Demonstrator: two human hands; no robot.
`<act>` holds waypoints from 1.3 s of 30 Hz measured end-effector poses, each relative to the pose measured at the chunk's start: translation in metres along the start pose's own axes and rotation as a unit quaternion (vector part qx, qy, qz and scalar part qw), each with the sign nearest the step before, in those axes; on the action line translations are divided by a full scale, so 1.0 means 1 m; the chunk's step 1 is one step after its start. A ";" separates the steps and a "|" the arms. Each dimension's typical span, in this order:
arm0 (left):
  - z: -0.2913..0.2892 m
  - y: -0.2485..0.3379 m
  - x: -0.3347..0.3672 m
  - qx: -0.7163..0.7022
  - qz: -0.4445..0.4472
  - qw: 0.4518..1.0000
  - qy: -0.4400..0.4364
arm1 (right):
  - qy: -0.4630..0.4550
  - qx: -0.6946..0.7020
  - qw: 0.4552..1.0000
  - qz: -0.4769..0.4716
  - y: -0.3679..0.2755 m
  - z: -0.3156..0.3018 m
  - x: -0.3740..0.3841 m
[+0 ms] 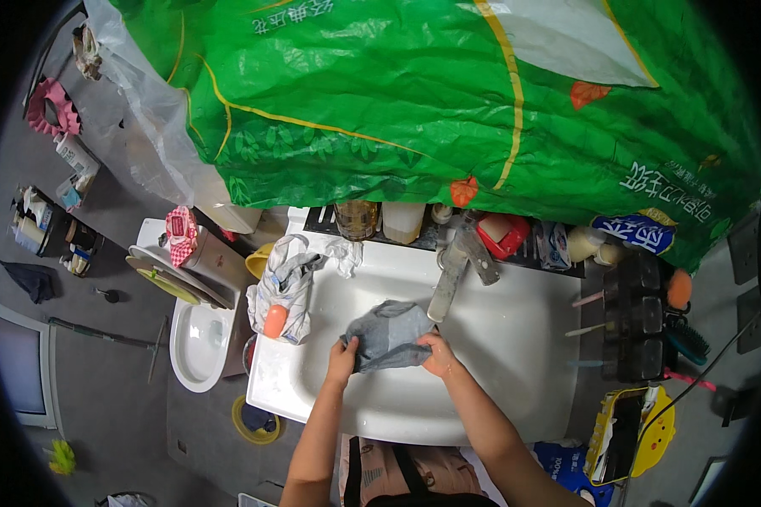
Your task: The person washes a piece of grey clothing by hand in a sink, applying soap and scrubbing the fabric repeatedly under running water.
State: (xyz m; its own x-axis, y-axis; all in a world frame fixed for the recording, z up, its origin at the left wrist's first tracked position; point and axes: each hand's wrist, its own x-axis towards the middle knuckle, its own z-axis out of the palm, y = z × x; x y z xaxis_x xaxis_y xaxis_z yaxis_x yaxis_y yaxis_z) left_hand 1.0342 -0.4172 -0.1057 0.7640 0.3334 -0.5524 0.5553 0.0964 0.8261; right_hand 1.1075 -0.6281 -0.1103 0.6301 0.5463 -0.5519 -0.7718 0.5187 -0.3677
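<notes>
Over the white sink (516,372), a grey cloth (389,334) is stretched between both of my hands and looks wet in places. Its left edge is gripped by my left hand (342,363), fingers closed on the fabric. On the opposite edge, my right hand (437,355) pinches the cloth just below the faucet (450,287). Whether water is running cannot be made out. At the basin's left side lies a bunched white patterned cloth (283,279) with an orange bar of soap (275,322) on it.
A large green plastic package (355,110) hangs over the far side. Bottles and a red soap box (503,235) line the back ledge. To the left stands a toilet (199,338), with a yellow basin (256,422) on the floor. A dark holder (634,317) with toothbrushes is at right.
</notes>
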 end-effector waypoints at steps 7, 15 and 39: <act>0.051 -0.010 0.019 0.247 0.017 0.968 -0.028 | -0.027 -0.030 0.999 -0.010 -0.012 0.038 -0.043; 0.120 0.015 0.009 -0.365 -0.116 0.869 -0.314 | 0.171 -0.247 0.950 -0.089 -0.034 0.016 -0.054; 0.094 0.033 -0.021 -0.470 -0.106 0.849 -0.215 | 0.043 -0.023 0.990 0.135 0.000 0.017 -0.038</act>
State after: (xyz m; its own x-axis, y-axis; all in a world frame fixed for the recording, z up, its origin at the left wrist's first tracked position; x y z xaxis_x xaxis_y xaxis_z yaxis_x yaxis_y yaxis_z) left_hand 1.0668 -0.5091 -0.0773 0.8418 -0.1390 -0.5216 0.3417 0.8853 0.3155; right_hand 1.0848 -0.6378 -0.0765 0.3926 0.6010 -0.6962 -0.9153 0.3297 -0.2315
